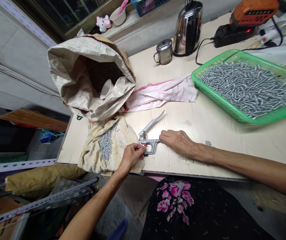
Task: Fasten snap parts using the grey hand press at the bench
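A small grey lever press (154, 145) sits near the table's front edge, its long handle (153, 122) raised over a dark spring, with a bit of red below. My left hand (133, 154) is closed in a pinch at the press's left end; whatever lies between the fingertips is too small to make out. With bent fingers, my right hand (179, 140) grips the right end of the press frame. Left of the press, a pile of small silvery metal pieces (106, 145) lies on a patterned yellowish cloth (90, 151).
Behind the cloth stands an open woven sack (65, 70) holding dark contents and a white cup (107, 88). A green basket (233, 115) of silvery metal pieces is at right. Further back are a pink-white towel (168, 91), metal mug (164, 52), kettle (187, 30) and battery charger (226, 36).
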`<state>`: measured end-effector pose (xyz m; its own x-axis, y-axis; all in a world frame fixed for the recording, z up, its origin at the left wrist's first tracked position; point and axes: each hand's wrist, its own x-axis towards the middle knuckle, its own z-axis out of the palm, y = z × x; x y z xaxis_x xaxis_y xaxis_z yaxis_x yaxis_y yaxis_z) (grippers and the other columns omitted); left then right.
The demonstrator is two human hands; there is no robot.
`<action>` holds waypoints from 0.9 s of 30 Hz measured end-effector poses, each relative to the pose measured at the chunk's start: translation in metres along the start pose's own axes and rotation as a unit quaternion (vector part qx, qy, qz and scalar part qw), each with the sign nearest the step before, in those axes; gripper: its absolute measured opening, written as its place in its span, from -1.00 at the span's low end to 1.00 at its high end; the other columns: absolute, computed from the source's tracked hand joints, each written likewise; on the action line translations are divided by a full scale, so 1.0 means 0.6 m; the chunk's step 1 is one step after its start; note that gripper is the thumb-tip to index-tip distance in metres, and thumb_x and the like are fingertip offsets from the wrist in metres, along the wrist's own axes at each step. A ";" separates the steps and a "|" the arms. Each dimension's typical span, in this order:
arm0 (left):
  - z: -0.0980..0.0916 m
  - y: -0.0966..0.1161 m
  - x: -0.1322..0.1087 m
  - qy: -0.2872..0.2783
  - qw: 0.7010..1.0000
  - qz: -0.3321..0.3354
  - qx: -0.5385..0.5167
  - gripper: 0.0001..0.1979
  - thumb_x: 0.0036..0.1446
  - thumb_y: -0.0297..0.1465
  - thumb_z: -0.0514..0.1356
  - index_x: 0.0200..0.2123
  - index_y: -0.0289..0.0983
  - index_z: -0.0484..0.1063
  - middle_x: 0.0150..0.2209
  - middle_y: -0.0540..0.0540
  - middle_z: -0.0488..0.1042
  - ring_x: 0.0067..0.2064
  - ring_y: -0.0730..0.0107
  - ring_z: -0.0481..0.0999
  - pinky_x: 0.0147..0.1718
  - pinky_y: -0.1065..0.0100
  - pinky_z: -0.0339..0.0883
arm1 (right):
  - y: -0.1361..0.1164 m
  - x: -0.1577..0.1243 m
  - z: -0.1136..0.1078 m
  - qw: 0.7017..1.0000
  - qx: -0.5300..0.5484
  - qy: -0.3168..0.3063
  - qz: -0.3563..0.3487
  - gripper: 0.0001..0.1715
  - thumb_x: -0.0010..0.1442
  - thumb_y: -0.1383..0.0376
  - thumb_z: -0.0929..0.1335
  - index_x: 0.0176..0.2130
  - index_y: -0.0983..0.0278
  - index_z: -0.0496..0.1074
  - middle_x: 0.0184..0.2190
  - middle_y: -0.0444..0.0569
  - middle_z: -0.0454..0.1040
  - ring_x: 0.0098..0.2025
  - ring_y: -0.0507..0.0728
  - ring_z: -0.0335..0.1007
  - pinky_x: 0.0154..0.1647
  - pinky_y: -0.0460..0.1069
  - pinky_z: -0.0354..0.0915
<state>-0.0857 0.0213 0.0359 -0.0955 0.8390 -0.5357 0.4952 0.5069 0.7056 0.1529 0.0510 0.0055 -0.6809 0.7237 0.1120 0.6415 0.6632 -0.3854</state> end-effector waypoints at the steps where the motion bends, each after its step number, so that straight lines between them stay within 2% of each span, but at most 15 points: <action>1: 0.000 -0.001 -0.001 0.007 0.999 0.021 0.023 -0.84 0.00 -0.33 0.26 -0.52 -0.31 0.47 -0.65 0.04 0.41 -0.60 0.48 0.39 -0.57 0.47 0.25 | -0.001 -0.003 0.003 1.000 -0.007 0.008 -0.005 -0.77 0.33 0.49 0.16 -0.28 0.26 0.29 -0.33 -0.06 0.37 -0.35 0.07 0.20 -0.51 0.00 -0.20; 5: 0.001 -0.002 -0.008 0.039 0.986 0.113 0.120 -0.84 0.04 -0.34 0.20 -0.52 -0.29 0.46 -0.60 0.02 0.41 -0.55 0.48 0.38 -0.51 0.46 0.21 | -0.003 -0.014 0.018 0.998 -0.046 0.046 -0.019 -0.75 0.33 0.53 0.17 -0.26 0.26 0.31 -0.33 -0.07 0.37 -0.32 0.08 0.22 -0.51 0.01 -0.14; 10: 0.013 -0.004 -0.018 0.076 0.975 0.165 0.124 -0.85 0.09 -0.35 0.14 -0.47 -0.27 0.43 -0.55 0.03 0.38 -0.52 0.49 0.33 -0.47 0.46 0.19 | -0.004 -0.020 0.030 0.993 -0.088 0.073 -0.016 -0.73 0.35 0.52 0.16 -0.27 0.26 0.34 -0.35 -0.08 0.39 -0.33 0.08 0.23 -0.52 0.02 -0.10; 16: 0.019 -0.010 -0.020 0.076 0.977 0.156 0.124 -0.83 0.10 -0.31 0.13 -0.43 -0.27 0.41 -0.54 0.03 0.37 -0.51 0.49 0.34 -0.49 0.47 0.19 | -0.009 -0.024 0.032 0.989 -0.092 0.117 -0.012 -0.73 0.36 0.51 0.19 -0.30 0.27 0.35 -0.39 -0.11 0.38 -0.37 0.05 0.21 -0.53 -0.01 -0.07; 20: 0.024 -0.015 -0.017 0.065 0.988 0.118 0.072 -0.81 0.09 -0.25 0.13 -0.41 -0.26 0.38 -0.57 0.06 0.32 -0.56 0.48 0.34 -0.55 0.47 0.24 | -0.011 -0.026 0.038 0.982 -0.091 0.163 -0.007 -0.74 0.34 0.52 0.21 -0.34 0.28 0.34 -0.41 -0.13 0.36 -0.40 0.03 0.19 -0.55 -0.01 -0.10; 24: 0.018 -0.016 -0.006 0.044 0.998 0.045 0.000 -0.76 0.02 -0.19 0.16 -0.39 -0.27 0.38 -0.58 0.07 0.32 -0.57 0.44 0.37 -0.63 0.46 0.26 | -0.009 -0.023 0.038 0.985 -0.083 0.154 -0.010 -0.74 0.33 0.53 0.21 -0.34 0.28 0.34 -0.40 -0.12 0.36 -0.39 0.03 0.19 -0.56 -0.02 -0.12; 27: 0.003 -0.008 0.003 0.040 0.998 0.051 0.002 -0.74 0.01 -0.18 0.17 -0.41 -0.28 0.41 -0.60 0.05 0.34 -0.57 0.44 0.36 -0.63 0.47 0.25 | -0.007 -0.022 0.037 0.988 -0.074 0.138 -0.009 -0.74 0.32 0.55 0.20 -0.32 0.29 0.35 -0.38 -0.11 0.37 -0.38 0.03 0.21 -0.57 -0.03 -0.10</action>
<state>-0.0868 0.0199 0.0305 -0.1126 0.8994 -0.4224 0.5100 0.4171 0.7523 0.1512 0.0344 -0.0143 -0.5832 0.7230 0.3703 0.6891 0.6817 -0.2456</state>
